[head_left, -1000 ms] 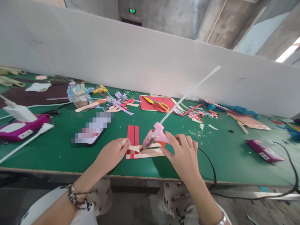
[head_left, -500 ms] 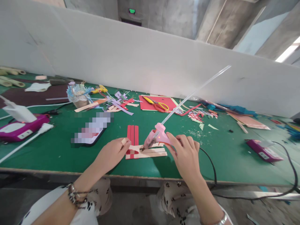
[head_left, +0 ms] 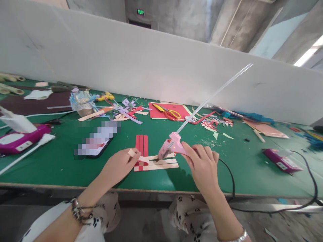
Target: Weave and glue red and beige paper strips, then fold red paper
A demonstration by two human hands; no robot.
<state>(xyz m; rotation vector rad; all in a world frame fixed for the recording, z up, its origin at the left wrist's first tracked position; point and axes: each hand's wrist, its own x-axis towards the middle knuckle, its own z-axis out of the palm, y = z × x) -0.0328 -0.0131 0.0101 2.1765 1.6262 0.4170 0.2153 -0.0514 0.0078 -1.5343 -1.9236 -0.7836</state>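
Note:
My right hand (head_left: 203, 164) is wrapped round a pink hot glue gun (head_left: 168, 148), with a long clear glue stick (head_left: 214, 95) rising from its back. The gun's dark nozzle points down at the cream paper strips (head_left: 165, 165), which lie sideways on the table. Red paper strips (head_left: 141, 146) run away from me and are woven with the cream ones at the near left corner. My left hand (head_left: 121, 166) pinches one cream strip (head_left: 143, 159), its end lifted and curled back over the weave. The left fingertips are partly hidden behind that strip.
A phone (head_left: 98, 139) lies to the left on the green table (head_left: 101, 174). Yellow-handled scissors (head_left: 170, 112) rest on red paper (head_left: 154, 112) behind, among paper scraps (head_left: 128, 112). Purple power strips stand left (head_left: 22, 139) and right (head_left: 281, 161). A black cord (head_left: 230, 174) trails beside my right hand.
The glue gun has shifted slightly right and its nozzle has moved rightward along the cream strips. My left hand keeps its pinch on the curled strip.

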